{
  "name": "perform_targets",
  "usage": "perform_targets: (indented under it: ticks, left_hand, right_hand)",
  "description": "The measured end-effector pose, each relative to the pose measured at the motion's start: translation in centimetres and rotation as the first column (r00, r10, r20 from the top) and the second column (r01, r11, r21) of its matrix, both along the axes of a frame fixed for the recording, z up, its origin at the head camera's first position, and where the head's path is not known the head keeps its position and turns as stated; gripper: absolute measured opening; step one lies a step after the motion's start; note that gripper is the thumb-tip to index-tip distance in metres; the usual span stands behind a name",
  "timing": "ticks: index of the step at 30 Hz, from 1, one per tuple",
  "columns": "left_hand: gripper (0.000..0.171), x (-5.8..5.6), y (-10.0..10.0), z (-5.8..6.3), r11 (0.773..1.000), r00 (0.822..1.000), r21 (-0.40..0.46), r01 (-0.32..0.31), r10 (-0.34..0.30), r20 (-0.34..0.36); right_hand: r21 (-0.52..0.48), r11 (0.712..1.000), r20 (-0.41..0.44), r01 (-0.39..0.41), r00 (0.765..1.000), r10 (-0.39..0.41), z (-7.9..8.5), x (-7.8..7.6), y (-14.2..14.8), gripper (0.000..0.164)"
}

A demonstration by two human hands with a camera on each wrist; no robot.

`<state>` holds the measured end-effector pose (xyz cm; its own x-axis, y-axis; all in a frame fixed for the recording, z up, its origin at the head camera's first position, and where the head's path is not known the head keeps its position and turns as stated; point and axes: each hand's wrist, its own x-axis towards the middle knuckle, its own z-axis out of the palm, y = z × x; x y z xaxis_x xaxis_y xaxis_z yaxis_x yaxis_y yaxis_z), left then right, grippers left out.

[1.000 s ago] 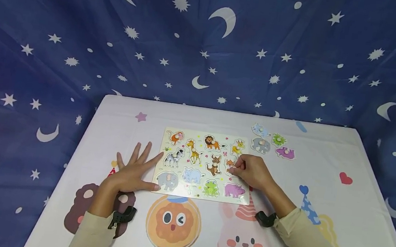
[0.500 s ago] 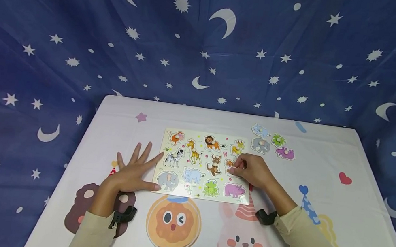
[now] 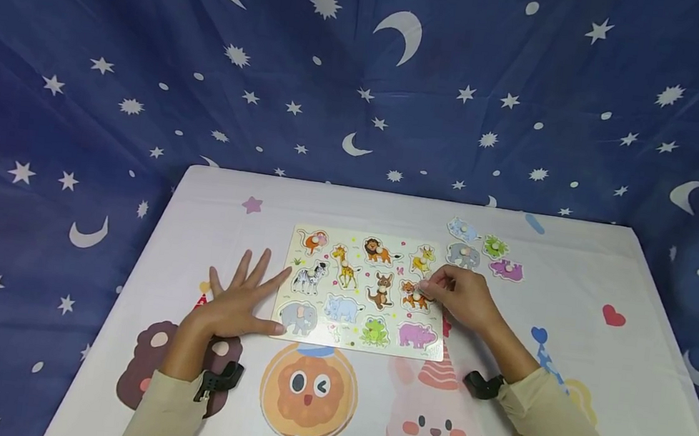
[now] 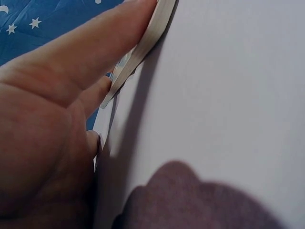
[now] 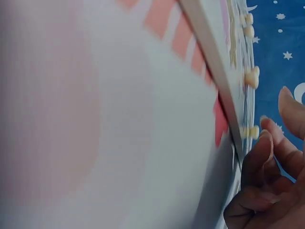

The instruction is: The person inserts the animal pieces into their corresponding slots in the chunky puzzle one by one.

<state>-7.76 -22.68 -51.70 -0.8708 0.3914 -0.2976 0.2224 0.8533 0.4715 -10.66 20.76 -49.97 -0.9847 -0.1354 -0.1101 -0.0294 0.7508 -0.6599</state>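
**Right Hand Easing Off the Tiger**

The right hand [image 3: 465, 297] is drawing back, up and to the right, its fingertips lying by the tiger piece's upper right side instead of across it. The tiger piece [image 3: 408, 297] is showing much more of its orange body than it was a moment ago. The hand is now reaching the lower edge of the grey elephant piece [image 3: 463, 253], and the right sleeve [image 3: 568, 430] is shifting rightward, covering more of the printed blue hat [image 3: 544, 354].

The left grip [image 3: 237, 310] touches the puzzle board [image 3: 393, 346]; the right grip [image 3: 467, 297] hovers by the tiger piece [image 3: 409, 299].
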Motion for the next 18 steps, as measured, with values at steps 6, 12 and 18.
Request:
perform_targets:
  ticks: [6, 12, 18]
  left_hand:
    - [0.111, 0.0, 0.0, 0.0, 1.0, 1.0, 0.002, -0.002, 0.002, -0.001]
    - [0.111, 0.0, 0.1, 0.1, 1.0, 1.0, 0.0, 0.0, 0.0, -0.001]
    - [0.111, 0.1, 0.1, 0.2, 1.0, 1.0, 0.004, -0.001, 0.001, 0.002]
  right_hand:
    - [0.018, 0.999, -0.054, 0.041, 0.998, -0.04, 0.3, -0.2, 1.9, 0.027]
    - [0.021, 0.998, -0.081, 0.065, 0.995, -0.063, 1.3, -0.5, 4.0, 0.03]
    - [0.04, 0.993, -0.13, 0.111, 0.986, -0.105, 2.4, -0.4, 5.7, 0.029]
